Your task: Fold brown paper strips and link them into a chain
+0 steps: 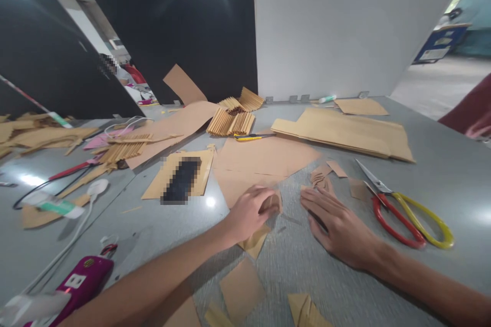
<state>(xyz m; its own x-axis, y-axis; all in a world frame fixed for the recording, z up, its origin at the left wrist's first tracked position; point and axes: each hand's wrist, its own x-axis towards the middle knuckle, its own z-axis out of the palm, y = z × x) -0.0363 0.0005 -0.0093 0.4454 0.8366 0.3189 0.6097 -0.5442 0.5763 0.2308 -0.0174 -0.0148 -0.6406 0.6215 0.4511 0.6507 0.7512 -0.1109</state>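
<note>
My left hand (253, 214) is closed, its fingers curled round a small piece of brown paper (279, 200) just above the grey table (441, 184). To its right, my right hand (339, 227) lies with fingers stretched out, the fingertips at a loose pile of small brown paper pieces (321, 178). Beneath my left hand is another paper scrap (255, 241), partly covered by the palm. A large sheet of brown paper (261, 161) spreads out beyond both hands. Scissors (391, 194) with one red and one yellow handle lie half open to the right of my right hand.
A folded stack of brown paper (345, 133) lies at the back right. Behind the sheet are a yellow utility knife (249, 137) and pleated paper bundles (230, 121). A dark, blurred-out object (181, 180) rests on paper at left. A purple power strip (84, 278) sits front left.
</note>
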